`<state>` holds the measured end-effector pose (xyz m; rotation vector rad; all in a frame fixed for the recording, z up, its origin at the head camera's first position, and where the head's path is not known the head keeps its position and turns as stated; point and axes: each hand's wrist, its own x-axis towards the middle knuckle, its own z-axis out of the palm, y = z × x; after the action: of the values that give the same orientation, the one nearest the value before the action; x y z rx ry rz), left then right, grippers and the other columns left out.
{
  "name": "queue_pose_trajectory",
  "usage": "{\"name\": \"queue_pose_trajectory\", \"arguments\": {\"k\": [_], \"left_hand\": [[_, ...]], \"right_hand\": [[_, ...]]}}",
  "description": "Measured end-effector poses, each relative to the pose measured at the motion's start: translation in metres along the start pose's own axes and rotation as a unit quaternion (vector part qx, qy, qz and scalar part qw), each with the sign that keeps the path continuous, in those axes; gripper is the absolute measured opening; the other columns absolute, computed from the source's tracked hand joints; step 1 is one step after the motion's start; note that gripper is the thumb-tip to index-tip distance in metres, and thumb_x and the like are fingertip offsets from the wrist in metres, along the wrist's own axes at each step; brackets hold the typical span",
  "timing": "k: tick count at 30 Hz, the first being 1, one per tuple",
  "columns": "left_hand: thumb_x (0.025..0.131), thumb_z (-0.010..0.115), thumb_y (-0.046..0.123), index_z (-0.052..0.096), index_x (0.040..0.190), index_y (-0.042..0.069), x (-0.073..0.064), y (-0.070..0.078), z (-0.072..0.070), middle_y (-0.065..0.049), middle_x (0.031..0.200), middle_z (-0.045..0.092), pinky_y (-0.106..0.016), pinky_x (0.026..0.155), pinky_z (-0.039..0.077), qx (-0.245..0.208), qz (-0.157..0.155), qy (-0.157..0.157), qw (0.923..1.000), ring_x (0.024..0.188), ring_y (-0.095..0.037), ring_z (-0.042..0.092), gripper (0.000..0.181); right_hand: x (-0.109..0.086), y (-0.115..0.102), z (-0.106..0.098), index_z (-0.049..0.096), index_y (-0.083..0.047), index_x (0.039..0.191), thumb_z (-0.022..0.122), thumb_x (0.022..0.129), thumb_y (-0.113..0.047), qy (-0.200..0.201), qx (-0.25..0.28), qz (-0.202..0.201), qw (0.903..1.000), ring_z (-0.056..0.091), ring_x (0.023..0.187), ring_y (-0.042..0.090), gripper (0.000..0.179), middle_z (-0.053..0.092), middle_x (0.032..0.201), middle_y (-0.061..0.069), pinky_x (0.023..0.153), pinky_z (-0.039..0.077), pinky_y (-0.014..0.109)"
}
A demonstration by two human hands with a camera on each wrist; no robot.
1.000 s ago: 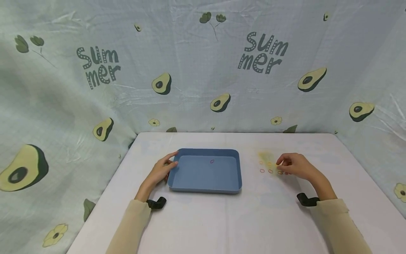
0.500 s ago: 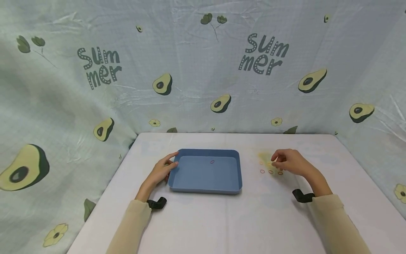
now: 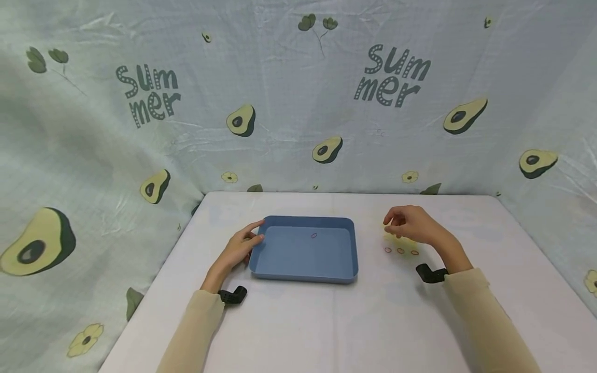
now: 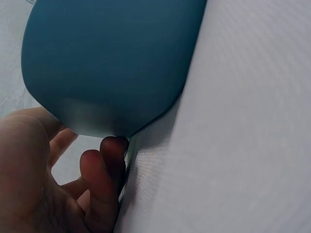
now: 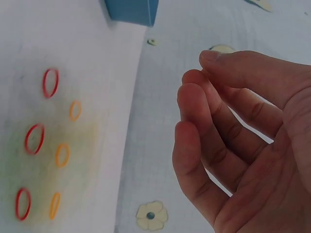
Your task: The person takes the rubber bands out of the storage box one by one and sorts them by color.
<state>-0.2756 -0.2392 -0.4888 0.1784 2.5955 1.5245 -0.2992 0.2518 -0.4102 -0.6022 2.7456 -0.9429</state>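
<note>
A shallow blue tray (image 3: 303,275) lies on the white table, with one thin pinkish-red rubber band (image 3: 314,235) inside it. My left hand (image 3: 238,251) holds the tray's left end, thumb over the rim and other fingers against the outer wall. To the tray's right, my right hand (image 3: 410,224) hovers over the far row of small bands, thumb and forefinger tips together and the other fingers curled. I cannot tell whether something thin is between those fingertips. Red rubber bands (image 5: 34,139) and orange rubber bands (image 5: 62,155) lie in two rows below it.
A yellowish patch (image 5: 90,141) tints the cloth around the bands. Behind the table (image 3: 298,326) hangs a pale curtain (image 3: 280,62) printed with avocados and lettering. Each wrist wears a black camera mount, such as the left mount (image 3: 233,295).
My right hand has moved left and away from me, from the right end of the rows toward the tray side. My left hand stays on the tray, which has not moved on the table.
</note>
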Motion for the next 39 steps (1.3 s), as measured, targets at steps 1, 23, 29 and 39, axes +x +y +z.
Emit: {"name": "queue_pose_trajectory", "arguments": {"k": [1, 23, 29, 39], "left_hand": [[0.105, 0.061, 0.036, 0.044, 0.159, 0.026, 0.000, 0.001, 0.000, -0.022, 0.113, 0.060, -0.031, 0.049, 0.047, 0.000, 0.001, 0.001, 1.0000, 0.062, -0.018, 0.048, 0.057], [0.105, 0.061, 0.034, 0.045, 0.158, 0.027, 0.001, -0.001, 0.001, -0.021, 0.112, 0.061, -0.031, 0.049, 0.047, 0.003, -0.004, 0.003, 1.0000, 0.063, -0.017, 0.049, 0.056], [0.105, 0.061, 0.035, 0.044, 0.159, 0.028, 0.003, 0.000, 0.001, -0.019, 0.111, 0.060, -0.031, 0.049, 0.047, 0.001, -0.002, 0.001, 1.0000, 0.062, -0.016, 0.049, 0.056], [0.105, 0.060, 0.033, 0.044, 0.158, 0.028, 0.001, 0.000, 0.000, -0.019, 0.111, 0.060, -0.031, 0.048, 0.047, 0.003, -0.004, 0.004, 1.0000, 0.059, -0.017, 0.049, 0.056]], "right_hand": [[0.002, -0.003, 0.000, 0.071, -0.004, 0.107, 0.073, 0.096, -0.015, -0.001, 0.000, -0.001, 1.0000, 0.067, 0.076, 0.031, 0.016, 0.071, 0.087, 0.016, 0.065, 0.051, 0.032], [0.067, -0.073, 0.040, 0.077, -0.005, 0.103, 0.071, 0.094, -0.013, -0.035, 0.035, -0.078, 0.9957, 0.064, 0.074, 0.017, 0.013, 0.075, 0.092, 0.009, 0.067, 0.054, 0.031], [0.089, -0.082, 0.053, 0.076, -0.002, 0.106, 0.070, 0.095, -0.015, -0.045, 0.041, -0.086, 0.9945, 0.064, 0.070, 0.015, 0.018, 0.074, 0.090, 0.009, 0.065, 0.054, 0.030], [0.113, -0.084, 0.081, 0.076, 0.001, 0.106, 0.069, 0.094, -0.012, -0.069, 0.067, -0.069, 0.9930, 0.066, 0.072, 0.013, 0.018, 0.074, 0.090, 0.007, 0.069, 0.057, 0.028]]}}
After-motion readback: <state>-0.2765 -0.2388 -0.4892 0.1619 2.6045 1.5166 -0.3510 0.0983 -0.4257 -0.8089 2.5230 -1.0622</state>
